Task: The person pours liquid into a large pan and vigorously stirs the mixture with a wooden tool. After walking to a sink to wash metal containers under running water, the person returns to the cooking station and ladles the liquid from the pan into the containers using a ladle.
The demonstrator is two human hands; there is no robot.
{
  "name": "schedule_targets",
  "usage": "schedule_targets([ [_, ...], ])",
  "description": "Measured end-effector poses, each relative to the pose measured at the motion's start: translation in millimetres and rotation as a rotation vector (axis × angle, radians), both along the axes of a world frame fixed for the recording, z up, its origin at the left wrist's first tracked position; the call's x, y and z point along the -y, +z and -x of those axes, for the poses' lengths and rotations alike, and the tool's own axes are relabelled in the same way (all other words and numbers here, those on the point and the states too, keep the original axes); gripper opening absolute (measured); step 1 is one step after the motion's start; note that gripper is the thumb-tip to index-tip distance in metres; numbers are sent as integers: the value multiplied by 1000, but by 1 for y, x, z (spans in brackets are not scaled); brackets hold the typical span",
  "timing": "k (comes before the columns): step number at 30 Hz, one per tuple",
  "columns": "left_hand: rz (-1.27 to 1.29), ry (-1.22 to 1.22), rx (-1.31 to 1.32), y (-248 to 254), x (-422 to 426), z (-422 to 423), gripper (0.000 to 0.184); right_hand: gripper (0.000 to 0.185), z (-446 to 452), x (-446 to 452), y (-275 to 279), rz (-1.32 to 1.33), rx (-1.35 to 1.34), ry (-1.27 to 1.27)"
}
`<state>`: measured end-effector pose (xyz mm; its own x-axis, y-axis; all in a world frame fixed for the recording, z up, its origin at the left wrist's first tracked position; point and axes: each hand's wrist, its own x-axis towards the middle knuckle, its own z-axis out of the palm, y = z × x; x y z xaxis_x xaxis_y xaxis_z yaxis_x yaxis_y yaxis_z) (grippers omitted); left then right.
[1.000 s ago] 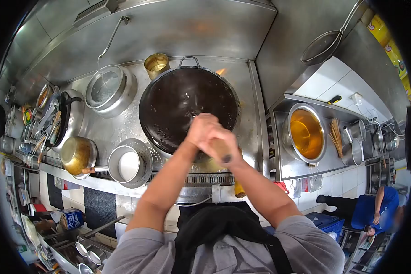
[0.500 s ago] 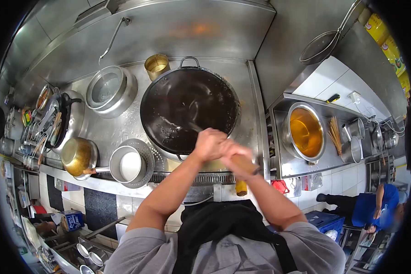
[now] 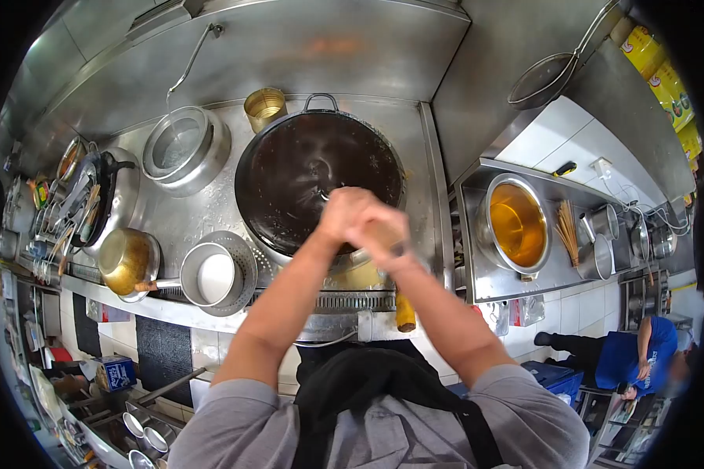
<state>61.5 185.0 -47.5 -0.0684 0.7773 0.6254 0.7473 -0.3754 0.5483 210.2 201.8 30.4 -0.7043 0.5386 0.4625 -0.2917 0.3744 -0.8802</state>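
Note:
A large black wok [image 3: 278, 172] full of dark liquid sits on the steel range. Both hands are closed on a long-handled stirring tool with a wooden handle [image 3: 382, 235]; its head is hidden in the liquid, so its kind does not show. My left hand [image 3: 343, 213] grips lower on the shaft, over the wok's near part. Close beside it, my right hand [image 3: 385, 223] wraps the handle higher up, blurred by motion. Ripples swirl in the liquid just beyond the hands.
Left of the wok stand a white-bottomed saucepan [image 3: 215, 278] on a perforated strainer, a brass-coloured pan [image 3: 123, 262] and a pot [image 3: 181, 148] under a running spout. Behind is a tin [image 3: 264, 108]. At right, a steel basin [image 3: 489, 227] holds amber liquid. A co-worker [image 3: 637, 352] is at far right.
Both hands have moved left and slightly away from me over the wok, carrying the tool with them. The whole view has shifted a little left.

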Motion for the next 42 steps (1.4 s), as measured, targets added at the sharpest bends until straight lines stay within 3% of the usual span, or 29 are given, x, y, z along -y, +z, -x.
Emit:
schedule_targets([
  [1, 192, 68, -7, -17, 13, 19, 15, 19, 11, 10, 1, -148, -41, 105],
  [2, -8, 40, -313, -7, 33, 17, 11, 19, 3, 20, -6, -114, -37, 96],
  [3, -19, -24, -308, 19, 50, -1, 12, 19, -6, 31, -14, -75, -29, 77],
  [5, -14, -20, 129, 2, 27, -35, 14, 15, -42, 9, -34, 154, -69, 105],
  [7, -69, -19, 265, 18, 0, -48, 25, 10, -39, -10, -42, 322, 21, 19],
  [8, -56, -19, 188, 35, -5, -40, 18, 9, -32, -13, -37, 456, 113, -61],
  [9, -43, -18, 112, 53, -9, -30, 16, 12, -16, -11, -13, 245, 123, -11],
  [11, 120, 62, -76, 22, 8, 5, 12, 15, 12, -3, 20, -156, 11, 144],
  [12, 104, 42, -217, 15, 24, 2, 17, 16, 8, 3, -19, -101, 5, 210],
  [13, 89, 10, -355, 12, 34, -2, 23, 17, -8, 15, -8, -113, -20, 71],
  [14, 32, 11, 106, 14, 27, -25, 19, 17, -28, 10, -19, 28, -78, 72],
  [15, -3, 23, 41, -7, 11, -39, 20, 17, -44, -3, -29, 162, -134, 83],
  [17, -149, -8, 152, 9, -16, -51, 20, 17, -47, -22, -33, 224, -77, 36],
  [18, -45, 45, -9, 10, -22, -36, 17, 18, -31, -19, -10, 127, 1, 39],
  [19, -90, -110, -57, 40, -10, -17, 14, 18, -14, -17, 12, 26, 73, 42],
  [20, -58, -68, 130, 5, 1, -3, 18, 18, -1, -4, 5, -53, 50, 124],
  [23, -114, -25, -203, 13, 36, -14, 14, 19, -18, 8, -8, -59, -13, 146],
  [26, -164, 64, 208, -1, -7, -55, 22, 19, -49, -22, -28, 140, -21, 87],
  [27, -191, 37, 77, -11, -27, -45, 23, 20, -46, -29, -31, 247, 34, 57],
  [29, -114, -46, 15, 16, -25, -11, 25, 19, -7, -25, 17, -44, 82, 16],
  [31, 22, 26, 262, 10, 7, 1, 25, 20, 14, -11, -9, -154, -1, 208],
  [32, -2, 8, 307, 11, 21, -15, 25, 21, -3, 4, -19, -120, 76, 111],
  [33, -73, 22, -286, 18, 30, -19, 23, 21, -20, 9, -21, -115, 76, 101],
  [35, -118, 35, 102, -6, 11, -52, 25, 22, -50, -1, -16, 71, -111, 81],
  [37, -208, -54, 173, 11, -14, -51, 26, 19, -48, -15, -5, 62, 4, 12],
  [38, 19, 91, -177, -6, -32, -33, 26, 16, -28, -23, -22, 33, 3, -70],
  [39, -117, -81, 19, 31, -21, -13, 28, 13, -4, -24, 6, -122, -1, -8],
  [40, -115, -85, 25, 18, -3, 1, 28, 14, 11, -11, -4, -112, 23, 78],
  [42, 122, 138, -294, -11, 21, 18, 17, 17, 10, 1, -14, -82, 2, 118],
])
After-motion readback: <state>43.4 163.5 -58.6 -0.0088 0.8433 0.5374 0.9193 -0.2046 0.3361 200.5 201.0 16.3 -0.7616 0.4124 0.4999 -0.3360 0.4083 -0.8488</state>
